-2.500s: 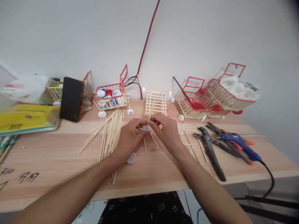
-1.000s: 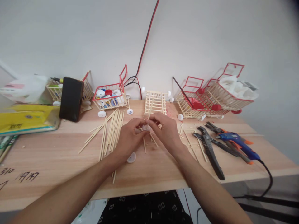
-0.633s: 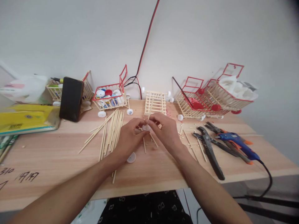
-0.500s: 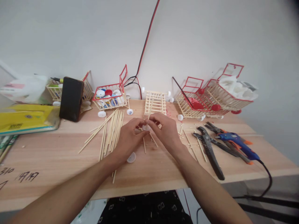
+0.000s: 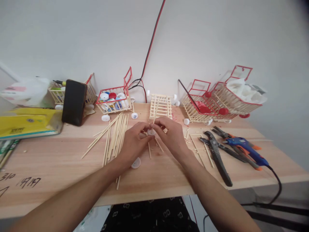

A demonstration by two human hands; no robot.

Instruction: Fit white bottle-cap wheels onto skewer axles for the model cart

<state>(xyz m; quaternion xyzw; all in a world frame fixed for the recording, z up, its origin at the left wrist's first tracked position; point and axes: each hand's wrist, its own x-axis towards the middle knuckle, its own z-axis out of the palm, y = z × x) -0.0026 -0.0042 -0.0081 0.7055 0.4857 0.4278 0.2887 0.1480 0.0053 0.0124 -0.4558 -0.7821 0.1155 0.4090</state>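
My left hand [image 5: 139, 139] pinches a small white bottle cap [image 5: 151, 132] over the middle of the wooden table. Fingers of my right hand [image 5: 168, 130] are closed on a thin wooden stick [image 5: 155, 113], which stands upright with its lower end at the cap. Whether the stick is fixed to the cap I cannot tell. Another white cap [image 5: 135, 163] lies on the table beside my left wrist. Loose sticks [image 5: 118, 135] are spread left of my left hand, and short sticks [image 5: 158, 145] lie beneath both hands. Behind them stands a stick frame [image 5: 161, 104] with white cap wheels.
Small stick carts with red trim stand along the wall; one cart [image 5: 114, 100] holds bottle caps. To the right lie black-handled cutters [image 5: 215, 159] and a blue glue gun [image 5: 247, 149] with its cord. A dark phone [image 5: 74, 102] leans at the left near a yellow packet [image 5: 29, 122].
Both hands keep nearly the same place and grip on the cap and stick. The whole view has shifted very slightly.
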